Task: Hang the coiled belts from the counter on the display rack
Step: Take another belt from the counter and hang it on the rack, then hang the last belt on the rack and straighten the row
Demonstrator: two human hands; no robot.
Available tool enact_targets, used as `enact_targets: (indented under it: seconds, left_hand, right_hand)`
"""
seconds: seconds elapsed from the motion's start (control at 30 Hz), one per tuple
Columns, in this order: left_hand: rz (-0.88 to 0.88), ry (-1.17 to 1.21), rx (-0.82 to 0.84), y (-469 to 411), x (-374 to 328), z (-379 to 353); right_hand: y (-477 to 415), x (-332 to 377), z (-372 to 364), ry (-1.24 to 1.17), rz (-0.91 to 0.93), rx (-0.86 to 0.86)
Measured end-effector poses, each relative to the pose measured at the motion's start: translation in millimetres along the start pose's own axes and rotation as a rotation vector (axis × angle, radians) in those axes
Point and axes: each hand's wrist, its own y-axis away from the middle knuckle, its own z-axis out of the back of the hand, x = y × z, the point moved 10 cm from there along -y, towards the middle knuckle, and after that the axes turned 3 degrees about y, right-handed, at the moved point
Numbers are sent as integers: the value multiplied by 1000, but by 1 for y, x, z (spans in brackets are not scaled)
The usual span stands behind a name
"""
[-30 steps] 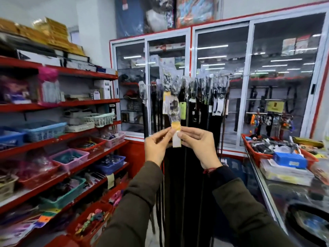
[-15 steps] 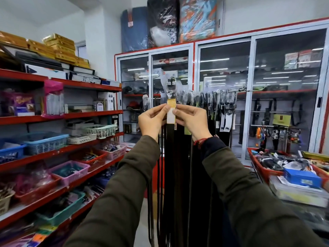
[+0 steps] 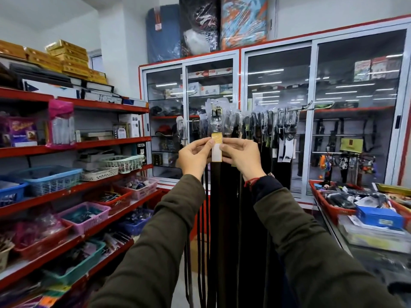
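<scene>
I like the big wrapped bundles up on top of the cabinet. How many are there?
3, side by side on the cabinet: a blue bundle on the left, a black bundle in the middle, an orange bundle on the right. More may hide behind them.

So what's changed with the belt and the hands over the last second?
Both hands, left hand and right hand, lifted the belt so its buckle now sits up at the display rack rail instead of below it. Unchanged: both hands pinch the belt at its yellow-and-white tag; the other belts hang in place.
</scene>
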Motion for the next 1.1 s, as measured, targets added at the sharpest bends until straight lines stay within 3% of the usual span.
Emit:
enact_targets:
  seconds: [0.2,0.37,0.6,0.83,1.1]
  left_hand:
    - [-396,-544,6,42,2,-22]
    - [-572,-946,99,100,44,-59]
    - [-501,-935,314,182,132,-113]
    - [-364,-878,567,273,222,-179]
    - [-185,-870,999,382,324,-279]
  right_hand:
    - [30,-5,35,485,380,-221]
    - [68,-44,80,740,429,-275]
    - [122,-94,184,1036,289,-288]
    - [188,-140,312,1134,24,-313]
    - [277,-197,476,1426,-466,-257]
